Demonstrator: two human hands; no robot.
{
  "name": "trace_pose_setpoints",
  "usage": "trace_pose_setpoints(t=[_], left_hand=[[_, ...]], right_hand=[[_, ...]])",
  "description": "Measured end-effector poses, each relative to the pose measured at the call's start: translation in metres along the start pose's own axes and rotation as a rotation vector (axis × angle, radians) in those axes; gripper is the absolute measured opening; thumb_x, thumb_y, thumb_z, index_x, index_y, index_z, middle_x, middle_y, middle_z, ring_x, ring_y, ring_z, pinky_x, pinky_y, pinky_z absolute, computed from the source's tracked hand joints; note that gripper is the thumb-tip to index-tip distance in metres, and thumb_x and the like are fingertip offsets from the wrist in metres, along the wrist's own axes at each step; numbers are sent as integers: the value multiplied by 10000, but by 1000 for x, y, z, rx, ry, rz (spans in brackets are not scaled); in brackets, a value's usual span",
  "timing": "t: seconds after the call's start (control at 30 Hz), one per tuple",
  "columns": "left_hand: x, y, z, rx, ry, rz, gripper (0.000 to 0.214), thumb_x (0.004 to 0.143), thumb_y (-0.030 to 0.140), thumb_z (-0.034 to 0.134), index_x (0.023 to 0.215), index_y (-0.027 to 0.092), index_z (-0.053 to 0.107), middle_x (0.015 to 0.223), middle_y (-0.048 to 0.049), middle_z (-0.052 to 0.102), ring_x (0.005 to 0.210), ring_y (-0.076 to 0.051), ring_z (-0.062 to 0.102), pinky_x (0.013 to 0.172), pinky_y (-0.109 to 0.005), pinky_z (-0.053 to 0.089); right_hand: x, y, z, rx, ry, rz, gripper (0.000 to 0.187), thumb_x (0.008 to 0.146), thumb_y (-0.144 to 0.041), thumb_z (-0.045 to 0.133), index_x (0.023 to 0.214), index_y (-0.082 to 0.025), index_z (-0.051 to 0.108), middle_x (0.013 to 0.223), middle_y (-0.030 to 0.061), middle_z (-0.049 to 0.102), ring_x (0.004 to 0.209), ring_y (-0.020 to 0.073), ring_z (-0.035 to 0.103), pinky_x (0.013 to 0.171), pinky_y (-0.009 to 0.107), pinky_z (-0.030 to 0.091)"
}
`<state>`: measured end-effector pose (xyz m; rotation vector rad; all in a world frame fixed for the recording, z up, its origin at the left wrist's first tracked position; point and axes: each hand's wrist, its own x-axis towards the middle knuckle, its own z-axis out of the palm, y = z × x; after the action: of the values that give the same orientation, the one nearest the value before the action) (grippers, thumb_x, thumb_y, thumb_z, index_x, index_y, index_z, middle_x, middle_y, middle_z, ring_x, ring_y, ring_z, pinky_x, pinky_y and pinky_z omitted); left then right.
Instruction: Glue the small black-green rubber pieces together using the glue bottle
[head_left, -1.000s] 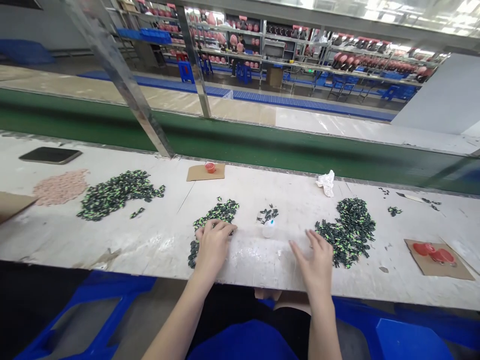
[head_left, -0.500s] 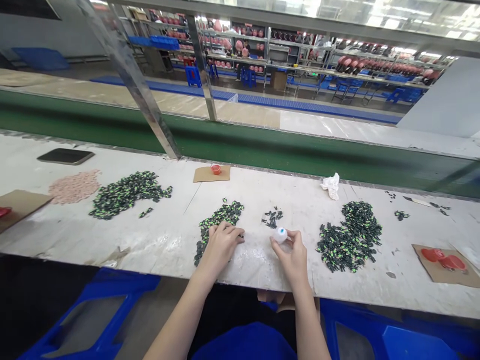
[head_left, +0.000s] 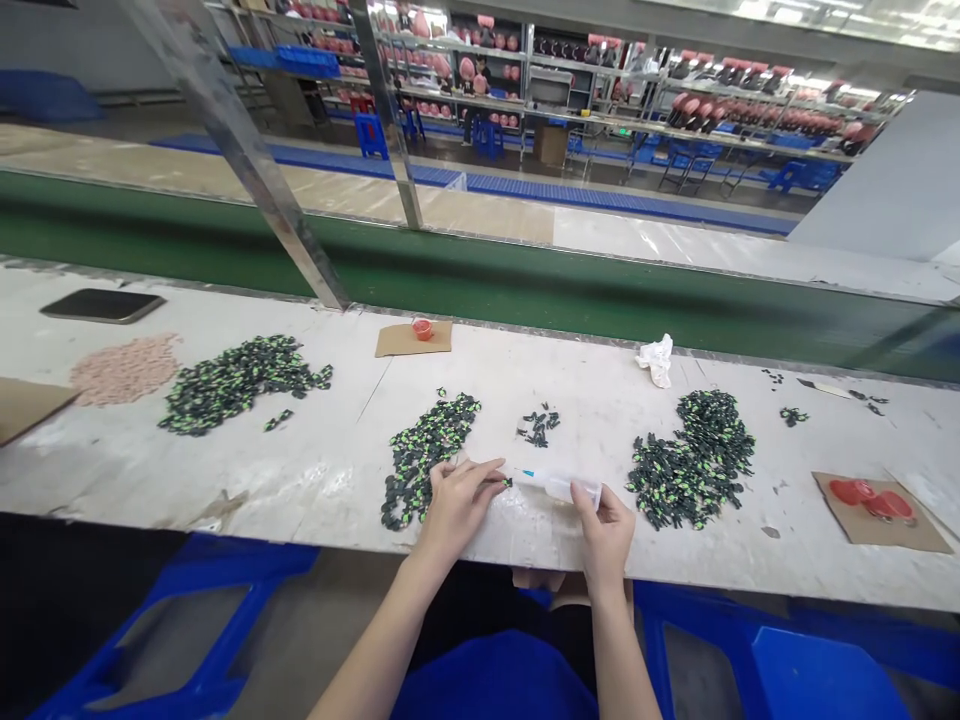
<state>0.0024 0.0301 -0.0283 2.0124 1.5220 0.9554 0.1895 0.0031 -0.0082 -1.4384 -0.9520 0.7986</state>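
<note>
My right hand (head_left: 606, 520) grips a small clear glue bottle (head_left: 559, 485) with a blue-tipped nozzle, lying on its side and pointing left. My left hand (head_left: 459, 500) pinches a small black-and-green piece (head_left: 504, 483) just in front of the nozzle tip. Both hands hover low over the white workbench (head_left: 525, 530) near its front edge. A pile of black-and-green pieces (head_left: 424, 450) lies just left of my left hand. A few dark pieces (head_left: 538, 424) lie beyond the bottle.
Another pile of dark pieces (head_left: 694, 458) lies to the right, a third pile (head_left: 236, 382) and a pink pile (head_left: 124, 367) to the left. Cardboard with red caps (head_left: 874, 500), a cardboard square with a red cup (head_left: 413, 338), crumpled tissue (head_left: 655, 360), a dark tray (head_left: 101, 305), a green conveyor belt (head_left: 525, 285).
My right hand took the standing bottle off the bench and laid it sideways, nozzle to the left. My left hand drew a piece from its pile and brought it to the nozzle.
</note>
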Motion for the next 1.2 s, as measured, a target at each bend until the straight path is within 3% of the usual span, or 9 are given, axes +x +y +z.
trace_pose_setpoints(t=[0.1,0.23,0.53,0.77,1.2], left_hand=[[0,0,3,-4,45,-3,217,835,203,630,1047,248,643,873,-27,766,831,-200,680,873,-402,298],[-1,2,4,-18,66,-11,193,835,194,633,1019,249,652,847,-22,767,811,-202,688,861,-402,297],[1,2,3,-19,40,-34,223,822,167,648,1028,255,649,847,-18,766,834,-209,688,885,-426,290],[1,4,3,-12,31,-68,234,810,145,668,1015,257,656,848,-2,766,835,-202,694,908,-425,289],[2,5,2,-20,36,-89,231,781,135,699,976,254,662,834,-1,766,834,-211,697,908,-442,290]], right_hand=[[-3,3,3,-88,6,-26,392,725,-505,664,551,-178,537,503,-34,462,506,111,420,477,225,362],[-5,6,3,-177,-25,-62,414,759,-512,641,551,-178,511,503,-47,405,496,97,368,469,221,317],[-4,8,3,-223,-98,-67,392,798,-480,615,584,-171,505,538,-41,398,532,100,369,503,221,312],[-3,3,4,-230,-63,-75,457,770,-499,617,521,-193,386,513,-58,302,497,86,306,459,217,257],[-4,3,5,-203,-31,-71,471,764,-515,617,516,-193,378,519,-57,290,503,83,287,458,214,256]])
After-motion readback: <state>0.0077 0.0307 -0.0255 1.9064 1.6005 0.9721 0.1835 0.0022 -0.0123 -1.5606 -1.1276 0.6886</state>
